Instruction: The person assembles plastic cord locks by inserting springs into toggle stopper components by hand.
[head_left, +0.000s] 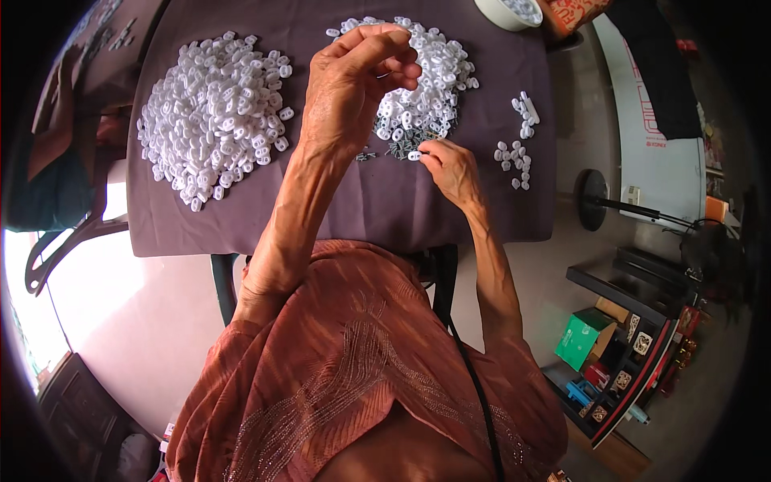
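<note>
Garment (321, 353), rust-coloured with beaded lines, lies nearest, below the edge of a dark tablecloth (514, 217). Right hand (454, 173) pinches a white oval piece (414, 156) between thumb and index finger, at the near side of a pile of dark grey pins (401, 149). Two small clusters of white pieces (504, 147) lie to its right. Left hand (349, 80) is raised, fingers curled; whether it grasps anything cannot be told. Beyond the pins spreads a white heap (446, 64); a larger heap (221, 112) occupies the left. White bowl (499, 16) stands farthest.
</note>
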`<action>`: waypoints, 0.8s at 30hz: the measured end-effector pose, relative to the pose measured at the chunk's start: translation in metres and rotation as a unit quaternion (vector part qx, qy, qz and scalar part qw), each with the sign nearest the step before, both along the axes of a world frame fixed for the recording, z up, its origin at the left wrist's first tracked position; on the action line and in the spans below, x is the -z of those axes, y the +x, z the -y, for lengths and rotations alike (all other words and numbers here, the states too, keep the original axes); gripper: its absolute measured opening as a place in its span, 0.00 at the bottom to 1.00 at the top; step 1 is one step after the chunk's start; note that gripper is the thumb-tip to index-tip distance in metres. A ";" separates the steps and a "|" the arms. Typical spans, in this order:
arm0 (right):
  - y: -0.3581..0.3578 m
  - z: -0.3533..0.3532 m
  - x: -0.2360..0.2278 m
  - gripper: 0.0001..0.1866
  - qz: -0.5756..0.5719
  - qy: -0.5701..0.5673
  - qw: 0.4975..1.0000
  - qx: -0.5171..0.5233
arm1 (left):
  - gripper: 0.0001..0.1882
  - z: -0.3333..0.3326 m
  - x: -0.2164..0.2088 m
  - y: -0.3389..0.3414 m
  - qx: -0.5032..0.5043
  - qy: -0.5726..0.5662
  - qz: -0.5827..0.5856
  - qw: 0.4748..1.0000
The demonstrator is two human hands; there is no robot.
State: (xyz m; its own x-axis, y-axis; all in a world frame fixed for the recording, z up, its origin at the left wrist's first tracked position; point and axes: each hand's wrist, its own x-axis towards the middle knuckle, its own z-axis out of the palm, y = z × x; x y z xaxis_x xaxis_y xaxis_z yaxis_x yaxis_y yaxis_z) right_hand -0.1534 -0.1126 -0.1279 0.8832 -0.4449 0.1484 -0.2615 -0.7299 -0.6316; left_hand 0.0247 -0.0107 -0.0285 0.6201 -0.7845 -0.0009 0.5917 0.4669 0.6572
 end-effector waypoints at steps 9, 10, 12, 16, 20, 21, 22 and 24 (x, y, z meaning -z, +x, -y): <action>0.003 -0.012 -0.009 0.06 -0.019 -0.032 0.999 -0.004 | 0.08 -0.002 -0.002 0.004 0.020 0.001 -0.010 1.000; 0.006 -0.010 -0.016 0.05 -0.005 0.096 0.995 0.026 | 0.08 -0.002 -0.001 0.003 0.028 -0.003 -0.015 0.999; 0.015 0.004 -0.036 0.04 0.063 0.243 0.967 0.044 | 0.07 -0.002 -0.002 0.001 0.033 -0.016 -0.025 0.999; 0.046 0.009 -0.117 0.06 0.164 0.345 0.924 0.023 | 0.07 -0.005 -0.007 -0.004 0.036 -0.025 -0.016 0.999; 0.068 0.011 -0.147 0.08 0.245 0.358 0.900 -0.038 | 0.07 -0.008 -0.014 -0.007 0.023 -0.014 0.009 1.000; 0.072 0.011 -0.150 0.08 0.244 0.355 0.901 -0.042 | 0.06 -0.009 -0.015 -0.007 0.018 -0.006 0.019 1.000; 0.077 0.011 -0.152 0.09 0.253 0.365 0.895 -0.042 | 0.06 -0.010 -0.016 -0.007 0.015 -0.009 0.019 1.000; 0.081 0.010 -0.156 0.09 0.258 0.375 0.889 -0.046 | 0.06 -0.011 -0.017 -0.007 0.012 -0.007 0.047 0.999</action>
State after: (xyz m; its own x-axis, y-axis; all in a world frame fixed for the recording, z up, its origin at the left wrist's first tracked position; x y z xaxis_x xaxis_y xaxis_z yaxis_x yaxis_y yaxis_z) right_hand -0.0722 -0.1228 0.0278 0.8209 -0.5195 0.2371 0.2439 -0.0564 -0.9682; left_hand 0.0178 0.0002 -0.0111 0.5978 -0.7987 0.0684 0.5382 0.4631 0.7042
